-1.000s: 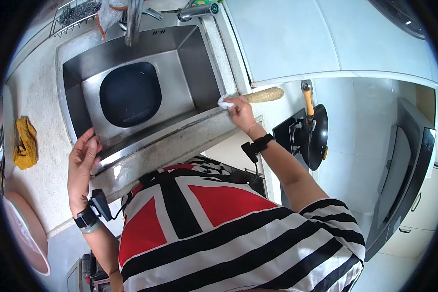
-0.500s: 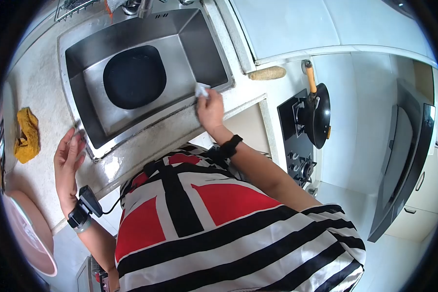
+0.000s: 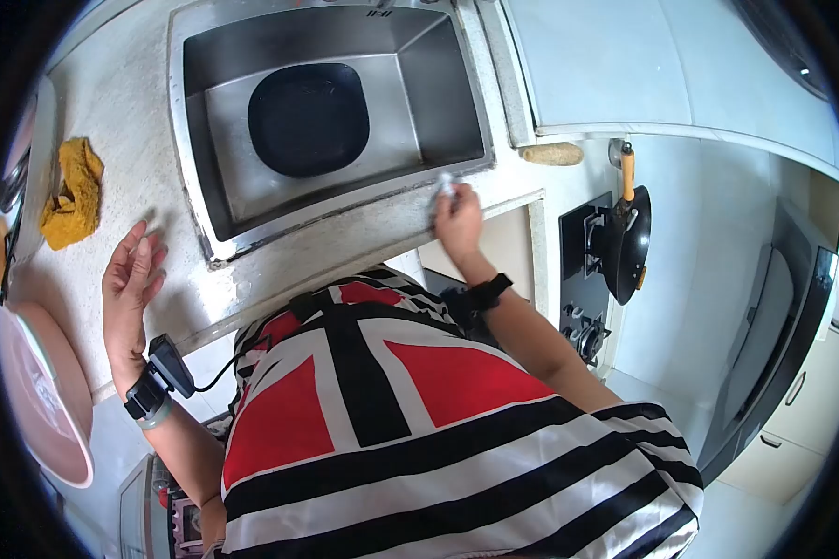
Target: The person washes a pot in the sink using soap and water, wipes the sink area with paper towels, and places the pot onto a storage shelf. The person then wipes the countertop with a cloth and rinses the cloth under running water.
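My right hand (image 3: 459,222) pinches a small crumpled white tissue (image 3: 445,183) against the front ledge of the counter, close to the sink's front right corner. My left hand (image 3: 135,279) is held over the counter (image 3: 144,186) left of the sink, fingers apart and nothing in them. Between the hands and farther back lies the steel sink (image 3: 391,149), with a dark rounded-square basin (image 3: 309,119) on its floor. A crumpled mustard-yellow cloth (image 3: 73,196) rests on the counter beyond my left hand.
A woven tan roll (image 3: 551,154) lies right of the sink. Farther right a black wok (image 3: 627,244) with a wooden handle stands on the gas stove (image 3: 583,307). A pink basin (image 3: 51,401) is at the far left. The range hood (image 3: 764,335) is at the right.
My right hand, with the tissue, has moved left from beside the woven roll along the sink's front edge. My left hand has drawn away from the sink's left corner. The view has shifted.
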`<action>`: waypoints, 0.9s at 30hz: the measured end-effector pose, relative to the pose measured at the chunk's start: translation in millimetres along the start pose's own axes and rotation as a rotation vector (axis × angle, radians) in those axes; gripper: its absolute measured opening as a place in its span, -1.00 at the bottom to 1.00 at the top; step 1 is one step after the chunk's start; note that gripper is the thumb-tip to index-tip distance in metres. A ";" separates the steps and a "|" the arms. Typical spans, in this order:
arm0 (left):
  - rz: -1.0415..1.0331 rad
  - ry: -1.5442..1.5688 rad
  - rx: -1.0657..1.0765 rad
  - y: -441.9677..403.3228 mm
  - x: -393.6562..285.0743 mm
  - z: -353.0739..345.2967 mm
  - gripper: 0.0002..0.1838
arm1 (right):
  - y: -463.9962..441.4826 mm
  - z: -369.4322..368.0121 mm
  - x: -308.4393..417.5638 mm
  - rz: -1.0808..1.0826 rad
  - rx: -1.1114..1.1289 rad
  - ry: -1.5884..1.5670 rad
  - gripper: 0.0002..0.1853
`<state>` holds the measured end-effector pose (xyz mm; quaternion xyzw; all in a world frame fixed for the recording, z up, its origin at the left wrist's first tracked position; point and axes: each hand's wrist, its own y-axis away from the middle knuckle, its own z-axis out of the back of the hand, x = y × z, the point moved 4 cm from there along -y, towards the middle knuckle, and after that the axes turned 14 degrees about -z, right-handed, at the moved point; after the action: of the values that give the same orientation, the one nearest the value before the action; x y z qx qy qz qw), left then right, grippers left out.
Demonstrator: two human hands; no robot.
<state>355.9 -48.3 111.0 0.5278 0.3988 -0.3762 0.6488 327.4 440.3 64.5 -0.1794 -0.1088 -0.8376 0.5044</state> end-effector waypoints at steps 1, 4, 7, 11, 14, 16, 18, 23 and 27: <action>0.001 -0.001 -0.002 1.0 2.1 1.0 -0.42 | 13.4 -8.4 17.9 0.049 0.034 -0.055 -0.74; 0.005 0.014 -0.030 6.3 3.1 1.5 -0.43 | 19.0 -16.2 57.4 0.140 0.047 -0.026 -0.78; 0.007 0.003 0.016 4.4 -0.2 -4.0 -0.43 | 10.4 -29.4 72.1 -0.300 0.584 -0.616 -0.82; -0.041 0.014 0.030 5.6 -3.6 -0.1 -0.42 | 24.9 -6.6 108.8 -0.035 0.645 -0.579 -0.83; -0.050 0.019 0.015 9.2 7.6 5.7 -0.42 | 47.6 11.1 105.4 0.556 0.502 -0.236 -0.77; -0.036 0.031 -0.006 13.1 17.9 11.8 -0.42 | 66.3 5.8 88.7 0.933 0.540 -0.009 -0.71; -0.023 0.035 -0.024 17.9 25.7 17.9 -0.42 | 64.0 -7.1 71.1 0.896 0.629 -0.024 -0.70; -0.023 0.066 -0.078 20.6 30.2 21.8 -0.45 | 2.8 -60.5 83.6 0.485 0.708 -0.188 -0.78; -0.066 0.058 -0.078 24.5 12.6 16.7 -0.46 | -42.3 -52.0 122.0 0.714 0.177 -0.141 -0.80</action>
<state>385.2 -61.7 111.0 0.4994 0.4490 -0.3659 0.6442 228.1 342.8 67.1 -0.2188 -0.1457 -0.5818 0.7697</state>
